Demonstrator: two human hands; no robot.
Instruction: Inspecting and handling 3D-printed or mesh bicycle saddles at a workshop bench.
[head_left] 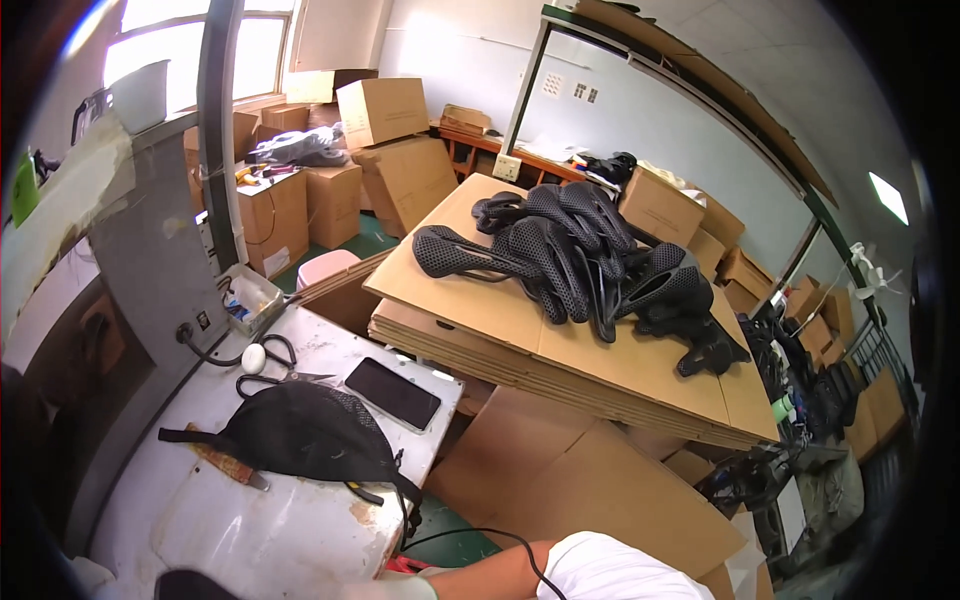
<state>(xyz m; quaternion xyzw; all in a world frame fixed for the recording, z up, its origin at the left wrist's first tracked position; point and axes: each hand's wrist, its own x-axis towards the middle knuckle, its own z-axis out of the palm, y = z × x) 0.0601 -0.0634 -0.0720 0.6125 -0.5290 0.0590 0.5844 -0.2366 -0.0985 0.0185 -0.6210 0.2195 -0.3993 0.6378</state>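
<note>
From the lower right comes my right arm in a white sleeve. My right hand (388, 590), with a pale glove edge at the wrist, is blurred and cut off by the lower edge, beside the white table (215, 535); its fingers cannot be made out. My left hand is out of view. On the table lies a black mesh fabric piece with straps (310, 432). Behind it are black-handled scissors (305, 377), a white egg-shaped object (253, 357) and a dark phone (393, 393). A black rounded object (190, 585) shows at the lower edge.
Flat cardboard sheets (560, 385) are stacked beyond the table, carrying a heap of black mesh saddle-shaped pieces (580, 245). A clear plastic box (250, 298) stands at the table's back. Cardboard boxes (405, 185) fill the far left. A black cable (480, 532) crosses near my forearm.
</note>
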